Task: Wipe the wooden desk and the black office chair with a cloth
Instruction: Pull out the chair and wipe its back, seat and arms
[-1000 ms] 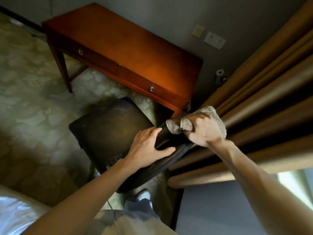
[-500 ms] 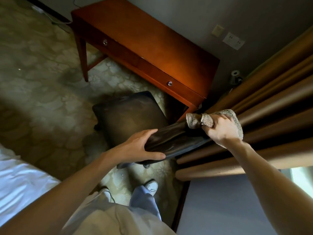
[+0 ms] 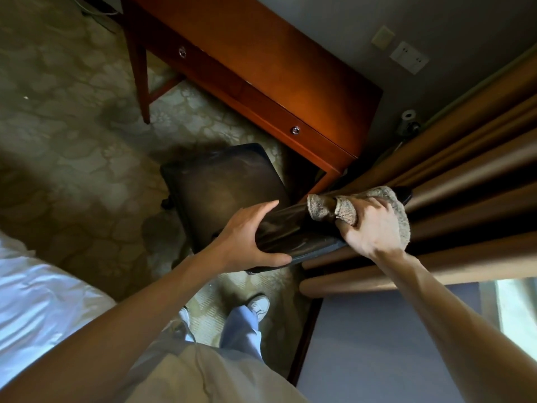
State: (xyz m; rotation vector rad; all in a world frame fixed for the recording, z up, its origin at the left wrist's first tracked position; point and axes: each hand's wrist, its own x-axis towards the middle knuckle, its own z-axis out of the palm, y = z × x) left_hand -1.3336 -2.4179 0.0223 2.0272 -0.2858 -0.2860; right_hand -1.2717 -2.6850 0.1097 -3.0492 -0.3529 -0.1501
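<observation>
The person is standing behind a black office chair [image 3: 223, 187], looking down on it. The left hand [image 3: 247, 239] is gripping the top edge of the chair's backrest [image 3: 290, 228], fingers spread over the front face and thumb lying along the rear edge. Just beside it, further along the same top edge, the right hand [image 3: 372, 228] is clutching a grey-beige cloth [image 3: 334, 207], pressing it against the backrest; the cloth is bunching out past the knuckles toward the left hand and wrapping behind the palm. The chair's seat is lying beyond the left hand, dark and slightly glossy. Farther out beyond both hands, the wooden table [image 3: 290, 71] is standing against the grey wall, its two drawer fronts carrying small round metal knobs. Brown curtains [image 3: 470, 181] are hanging just past the right hand, touching the far end of the backrest. A white bed [image 3: 37, 301] is showing below the left forearm, over patterned carpet [image 3: 72, 126].
</observation>
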